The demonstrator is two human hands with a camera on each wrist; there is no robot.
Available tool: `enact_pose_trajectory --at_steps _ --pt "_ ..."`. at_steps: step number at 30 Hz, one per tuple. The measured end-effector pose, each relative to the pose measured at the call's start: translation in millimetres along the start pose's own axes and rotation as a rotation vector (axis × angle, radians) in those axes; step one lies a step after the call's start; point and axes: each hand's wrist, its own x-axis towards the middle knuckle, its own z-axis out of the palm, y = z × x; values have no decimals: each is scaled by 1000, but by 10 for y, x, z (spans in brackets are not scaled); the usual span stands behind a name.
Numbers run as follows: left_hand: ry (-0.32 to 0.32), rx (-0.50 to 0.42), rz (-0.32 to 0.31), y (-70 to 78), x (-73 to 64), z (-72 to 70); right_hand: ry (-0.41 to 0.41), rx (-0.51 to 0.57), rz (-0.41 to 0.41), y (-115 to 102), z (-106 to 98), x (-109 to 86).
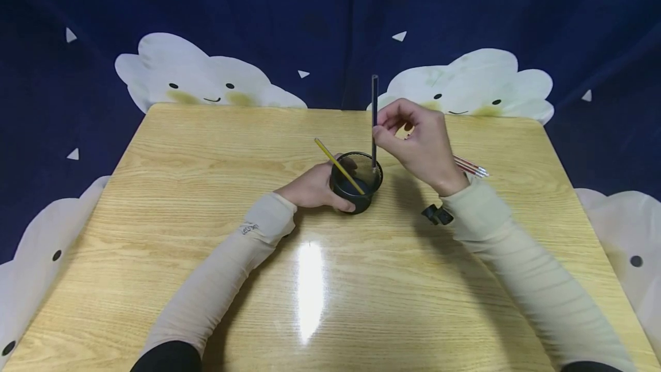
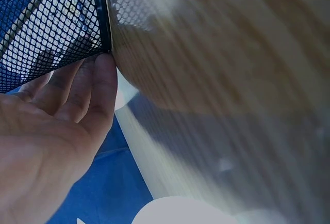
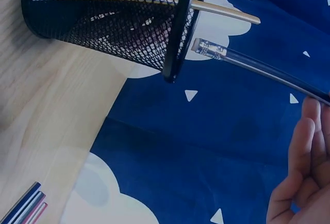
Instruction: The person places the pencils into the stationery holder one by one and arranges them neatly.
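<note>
My left hand (image 1: 314, 186) grips a black mesh pencil cup (image 1: 364, 202) standing on the table, fingers and thumb around its side. In the left wrist view, the fingers (image 2: 102, 87) touch the mesh near its base. A yellow pencil (image 1: 328, 154) leans inside the cup and sticks out above the rim. My right hand (image 1: 420, 145) pinches a dark pencil (image 1: 374, 99) upright, with thumb and fingertips at its middle. In the right wrist view, the metal band and eraser end of the dark pencil (image 3: 242, 61) point at the cup's mouth, just outside the rim.
Several pencils (image 1: 471, 166) lie on the wooden table (image 1: 217, 154) to the right, partly hidden behind the right wrist. A small black object (image 1: 437, 214) shows beside the right cuff. Behind the table hangs a dark blue curtain (image 1: 320, 10) with white clouds and triangles.
</note>
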Motion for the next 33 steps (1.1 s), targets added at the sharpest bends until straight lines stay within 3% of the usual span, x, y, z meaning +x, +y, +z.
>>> enact_pose_trajectory --at_steps 10,26,33 --pt "-10 -15 -8 -1 -6 -5 -17 -5 -21 47 105 -15" --pt "-10 -26 -6 2 2 -11 -51 -94 -63 198 197 -55" --pt "-9 -15 -15 6 9 -12 -97 -142 -45 231 216 -69"
